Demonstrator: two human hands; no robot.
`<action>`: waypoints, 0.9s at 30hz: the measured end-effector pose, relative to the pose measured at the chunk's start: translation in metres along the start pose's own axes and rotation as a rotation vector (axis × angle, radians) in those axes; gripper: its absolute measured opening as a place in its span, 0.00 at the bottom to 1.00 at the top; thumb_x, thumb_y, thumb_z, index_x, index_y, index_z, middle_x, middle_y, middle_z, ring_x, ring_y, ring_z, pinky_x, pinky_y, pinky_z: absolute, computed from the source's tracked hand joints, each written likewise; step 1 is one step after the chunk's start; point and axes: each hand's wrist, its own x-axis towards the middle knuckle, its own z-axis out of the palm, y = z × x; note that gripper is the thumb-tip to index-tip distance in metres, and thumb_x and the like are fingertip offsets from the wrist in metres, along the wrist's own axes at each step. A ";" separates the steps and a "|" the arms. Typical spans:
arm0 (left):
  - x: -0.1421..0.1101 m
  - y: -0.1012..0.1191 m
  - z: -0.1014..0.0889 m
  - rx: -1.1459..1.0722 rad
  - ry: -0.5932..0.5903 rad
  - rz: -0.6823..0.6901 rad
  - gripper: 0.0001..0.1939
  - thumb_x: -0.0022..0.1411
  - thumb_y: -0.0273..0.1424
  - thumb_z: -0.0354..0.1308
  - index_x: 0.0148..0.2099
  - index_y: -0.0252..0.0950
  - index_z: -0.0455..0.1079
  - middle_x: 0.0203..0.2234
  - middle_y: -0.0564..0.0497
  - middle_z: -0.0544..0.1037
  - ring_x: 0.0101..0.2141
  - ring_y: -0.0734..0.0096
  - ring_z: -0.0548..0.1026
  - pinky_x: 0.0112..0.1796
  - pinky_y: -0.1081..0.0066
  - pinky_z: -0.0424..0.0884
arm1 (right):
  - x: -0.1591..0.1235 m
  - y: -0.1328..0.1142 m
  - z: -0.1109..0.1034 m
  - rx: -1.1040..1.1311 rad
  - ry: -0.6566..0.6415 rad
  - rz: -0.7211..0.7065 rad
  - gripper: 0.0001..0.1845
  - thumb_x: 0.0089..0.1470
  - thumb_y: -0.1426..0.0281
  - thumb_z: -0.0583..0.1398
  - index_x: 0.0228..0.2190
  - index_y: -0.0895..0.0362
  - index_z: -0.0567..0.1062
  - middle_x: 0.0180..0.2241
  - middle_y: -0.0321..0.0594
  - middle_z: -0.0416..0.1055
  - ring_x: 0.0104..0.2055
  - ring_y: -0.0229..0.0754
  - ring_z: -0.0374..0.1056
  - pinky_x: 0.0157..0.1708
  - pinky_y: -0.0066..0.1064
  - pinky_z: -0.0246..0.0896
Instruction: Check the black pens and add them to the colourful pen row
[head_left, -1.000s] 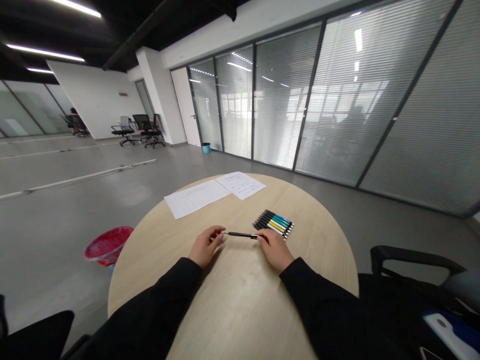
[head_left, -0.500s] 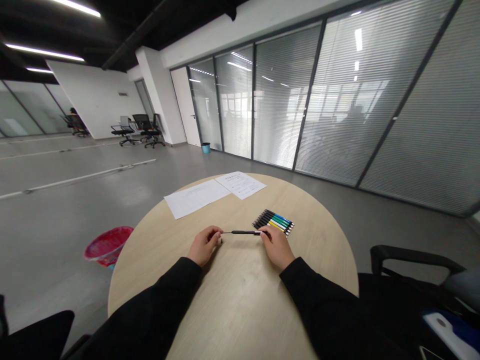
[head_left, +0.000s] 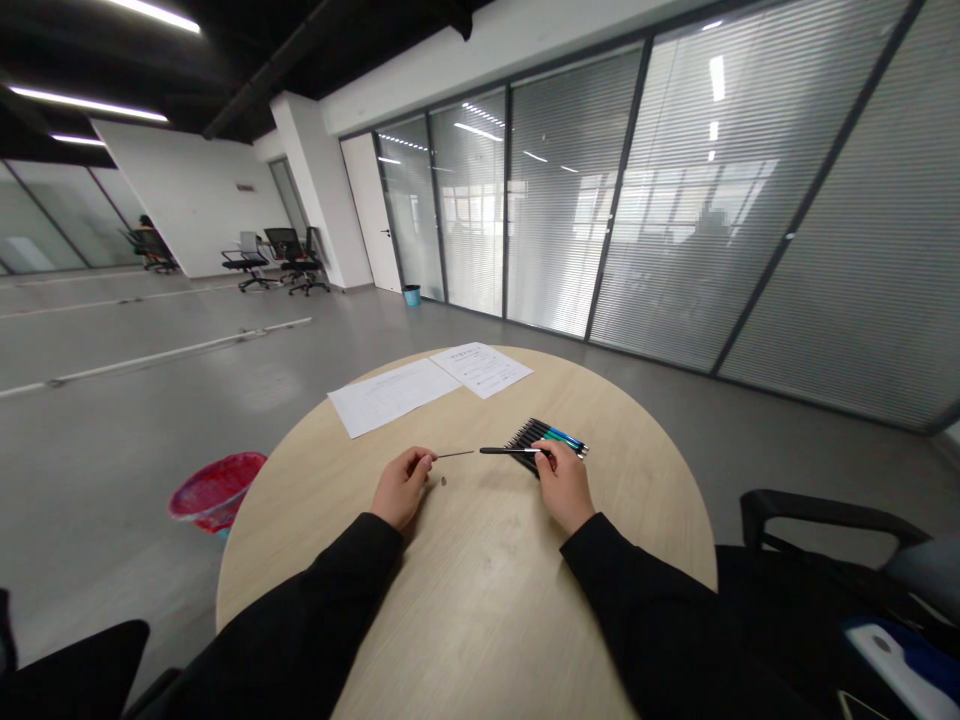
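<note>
My left hand (head_left: 401,486) pinches a thin metal pen refill (head_left: 455,454) at the near edge of the round wooden table (head_left: 480,600). My right hand (head_left: 562,487) grips a black pen barrel (head_left: 510,450) just above a row of several click pens (head_left: 544,436) and hides much of that row. The refill and barrel are apart, with a short gap between them. A tiny pen part (head_left: 443,481), too small to identify, lies on the tabletop by my left hand.
Two white paper sheets (head_left: 390,397) lie on the table's far side. A red plastic bin (head_left: 217,490) stands on the floor to the left. A black chair armrest (head_left: 817,508) is at right, with glass walls with blinds (head_left: 562,190) beyond. A person sits far off at left (head_left: 150,245).
The pen has come apart. The barrel moved right with my right hand, while the refill stayed in my left hand. My right hand now covers more of the pen row.
</note>
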 end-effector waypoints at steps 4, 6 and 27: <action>0.001 -0.001 -0.001 0.005 0.056 -0.013 0.16 0.57 0.43 0.54 0.35 0.35 0.71 0.21 0.53 0.71 0.24 0.70 0.69 0.28 0.71 0.65 | 0.000 0.001 0.000 -0.009 0.009 0.024 0.12 0.57 0.69 0.54 0.38 0.58 0.77 0.38 0.47 0.75 0.40 0.47 0.68 0.42 0.38 0.63; 0.002 0.000 -0.002 0.009 0.079 -0.019 0.16 0.57 0.43 0.54 0.34 0.35 0.71 0.21 0.54 0.71 0.24 0.70 0.69 0.28 0.71 0.65 | 0.001 0.001 -0.001 -0.021 0.015 0.039 0.12 0.56 0.69 0.55 0.37 0.58 0.77 0.37 0.47 0.75 0.39 0.46 0.69 0.42 0.37 0.63; -0.003 0.003 0.005 0.186 -0.011 0.065 0.15 0.61 0.41 0.50 0.36 0.35 0.71 0.27 0.50 0.76 0.26 0.69 0.70 0.30 0.71 0.64 | -0.022 -0.027 0.013 -0.423 -0.337 0.014 0.08 0.54 0.68 0.60 0.25 0.55 0.70 0.23 0.35 0.72 0.27 0.37 0.66 0.27 0.27 0.47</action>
